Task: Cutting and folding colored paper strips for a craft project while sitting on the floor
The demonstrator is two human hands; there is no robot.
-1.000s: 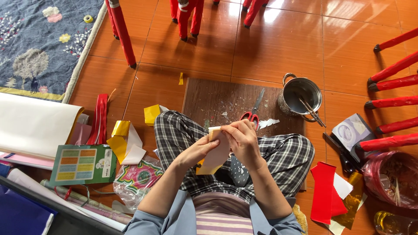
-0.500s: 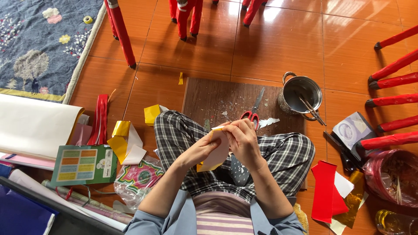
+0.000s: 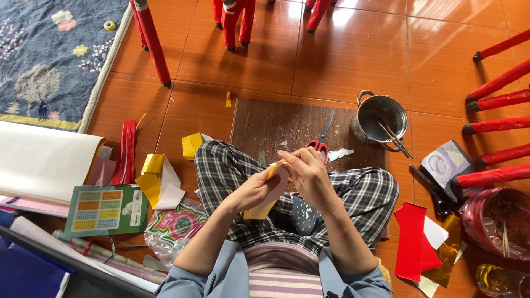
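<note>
Left hand (image 3: 251,193) grips paper (image 3: 270,193); right hand (image 3: 309,174) pinches top edge, scissors (image 3: 319,144) at twelve o'clock. Fold slowly, corners matched.

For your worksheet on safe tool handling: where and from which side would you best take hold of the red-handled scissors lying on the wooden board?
Grip the red-handled scissors by the red loops, coming from the person's side. They lie flat on the wooden board, handles nearest the right hand, blades pointing away, up the board. The loops probably give the safest hold.

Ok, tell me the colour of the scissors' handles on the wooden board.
Red; the scissors show best in the head view, just beyond the right hand.
</note>
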